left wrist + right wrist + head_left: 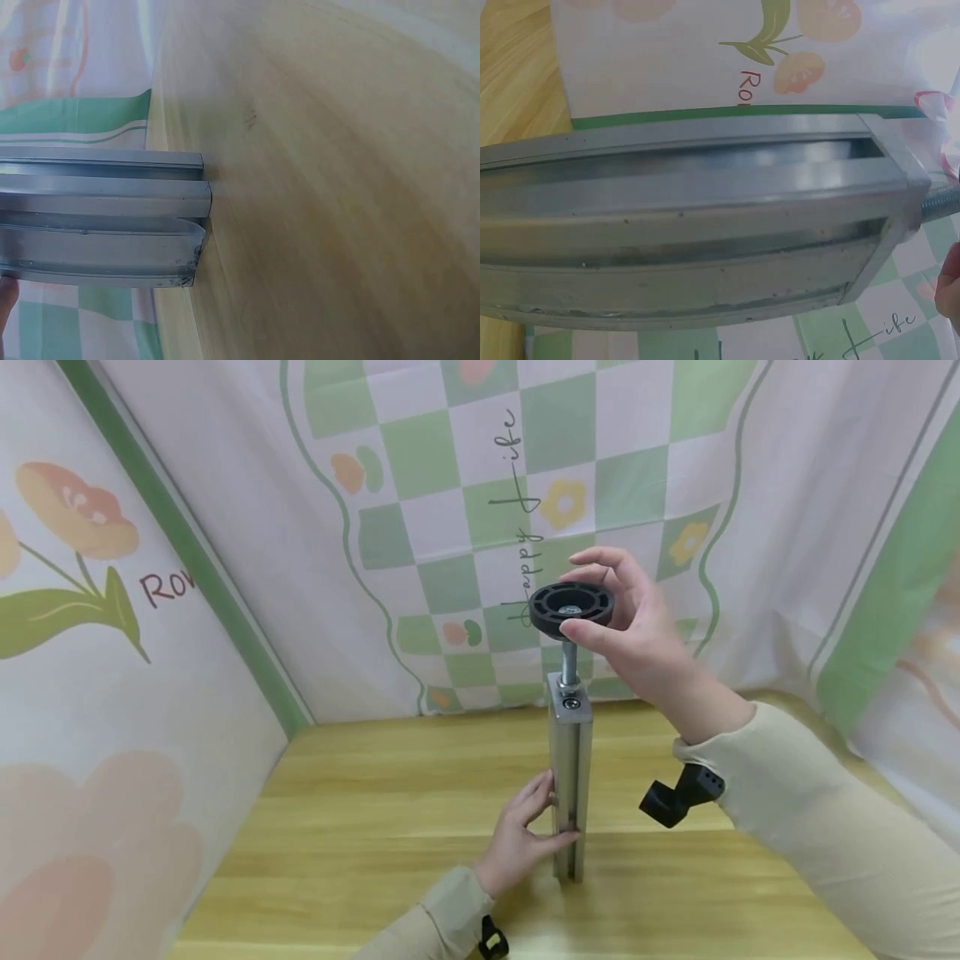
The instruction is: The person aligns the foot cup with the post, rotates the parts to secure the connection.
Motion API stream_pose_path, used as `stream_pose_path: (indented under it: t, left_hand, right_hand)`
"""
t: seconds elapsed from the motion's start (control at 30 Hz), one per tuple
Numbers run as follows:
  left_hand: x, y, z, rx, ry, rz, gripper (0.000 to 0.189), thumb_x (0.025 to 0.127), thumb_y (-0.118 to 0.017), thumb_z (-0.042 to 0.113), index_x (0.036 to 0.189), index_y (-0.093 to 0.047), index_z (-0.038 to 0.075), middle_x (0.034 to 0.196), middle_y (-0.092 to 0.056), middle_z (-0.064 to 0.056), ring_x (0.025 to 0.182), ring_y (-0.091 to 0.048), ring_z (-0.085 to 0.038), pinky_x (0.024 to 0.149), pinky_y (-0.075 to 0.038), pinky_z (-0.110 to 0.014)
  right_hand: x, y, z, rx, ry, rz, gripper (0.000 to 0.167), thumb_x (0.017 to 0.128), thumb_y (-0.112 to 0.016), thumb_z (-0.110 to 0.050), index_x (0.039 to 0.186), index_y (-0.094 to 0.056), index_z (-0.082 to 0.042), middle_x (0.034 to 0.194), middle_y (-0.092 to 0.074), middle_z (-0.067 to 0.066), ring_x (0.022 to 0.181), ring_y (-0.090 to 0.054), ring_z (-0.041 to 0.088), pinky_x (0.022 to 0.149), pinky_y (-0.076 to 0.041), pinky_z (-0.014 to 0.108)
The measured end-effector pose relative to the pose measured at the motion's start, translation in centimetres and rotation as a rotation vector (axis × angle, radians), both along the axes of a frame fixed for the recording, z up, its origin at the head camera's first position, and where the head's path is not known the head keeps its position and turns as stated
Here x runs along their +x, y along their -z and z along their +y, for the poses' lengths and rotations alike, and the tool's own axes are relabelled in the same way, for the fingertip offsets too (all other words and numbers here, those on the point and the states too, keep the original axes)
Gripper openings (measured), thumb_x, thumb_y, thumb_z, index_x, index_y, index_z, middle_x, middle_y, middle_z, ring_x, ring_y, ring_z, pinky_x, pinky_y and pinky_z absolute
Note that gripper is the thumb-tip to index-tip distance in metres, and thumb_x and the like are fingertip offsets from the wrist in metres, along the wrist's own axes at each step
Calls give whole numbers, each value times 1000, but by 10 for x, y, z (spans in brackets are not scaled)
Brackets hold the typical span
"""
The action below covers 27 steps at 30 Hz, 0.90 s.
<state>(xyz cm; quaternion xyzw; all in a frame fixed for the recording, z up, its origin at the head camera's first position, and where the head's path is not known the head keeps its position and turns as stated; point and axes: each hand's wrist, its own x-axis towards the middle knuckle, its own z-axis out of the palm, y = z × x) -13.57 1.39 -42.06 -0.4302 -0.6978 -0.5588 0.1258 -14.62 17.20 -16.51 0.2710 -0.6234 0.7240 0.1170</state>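
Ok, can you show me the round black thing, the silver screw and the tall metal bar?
Round black thing [542, 609]: head view, on the left of its rim.
Silver screw [570, 665]: head view, on its shaft.
Tall metal bar [562, 760]: head view, on its upper side.

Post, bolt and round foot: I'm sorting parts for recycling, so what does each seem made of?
Post: metal, probably aluminium; satin silver-grey, with long straight grooves like an extrusion.
Bolt: metal, likely plated steel; shiny grey, with visible threads.
Foot: plastic or hard rubber; black, fairly matte, with moulded-looking slots. The look leaves which open.
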Motion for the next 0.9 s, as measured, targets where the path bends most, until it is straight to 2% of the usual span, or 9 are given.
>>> stream_pose_path:
  t: [0.13,0.3,0.43,0.57,0.63,0.7,0.77,0.9]
  left_hand:
    - [0,1,0,-8,-12,1,89,73,-75,-6,146,-27,9,137,-42,-27,100,-61,-33,97,-52,-32]
    - [0,1,0,1,-2,-33,89,73,-75,-5,147,-27,10,138,-42,-25,100,-60,-33,98,-52,-32]
    - [0,1,0,4,5,-47,88,73,-75,-4,146,-29,8,139,-42,-24,100,-60,-33,98,-51,-31]
    - [-1,2,1,-6,-8,-41,84,74,-75,-3,145,-30,4,139,-42,-24,100,-60,-31,99,-51,-32]
    - [-1,3,1,-11,-14,-43,84,74,-75,-3,144,-30,3,139,-42,-24,100,-60,-30,100,-50,-33]
    - [-1,3,1,-11,-15,-45,84,74,-75,-4,144,-30,3,139,-42,-25,101,-60,-30,101,-49,-33]
    - [0,2,1,-10,-15,-55,84,74,-75,-4,144,-31,3,140,-42,-24,101,-60,-29,102,-48,-33]
    - [0,1,1,-9,-14,-63,83,74,-75,-3,144,-31,3,140,-42,-24,101,-59,-31,102,-48,-32]
  right_hand:
    - [2,1,-3,31,79,26,51,79,-58,14,119,-49,-16,110,-54,6,86,-63,13,72,-58,16]
    - [5,1,-9,153,278,91,52,76,-71,6,116,-50,-18,104,-55,2,74,-59,10,58,-54,13]
    - [7,1,-15,202,424,150,57,70,-77,5,116,-49,-14,99,-54,-2,77,-56,11,63,-50,12]
    - [7,1,-20,216,516,197,66,66,-81,4,121,-46,-6,97,-50,-7,80,-52,12,64,-46,16]
    - [7,2,-21,207,521,209,69,66,-81,6,123,-44,-5,97,-49,-8,82,-51,13,66,-46,17]
    - [6,3,-20,172,481,220,70,66,-79,10,123,-43,-6,98,-48,-7,84,-51,14,70,-47,16]
    - [4,7,-18,108,393,228,70,66,-78,12,123,-42,-8,99,-48,-4,87,-51,15,76,-48,16]
    - [-3,16,-14,-47,177,240,72,68,-86,-14,123,-40,-11,105,-48,4,95,-49,16,86,-46,16]
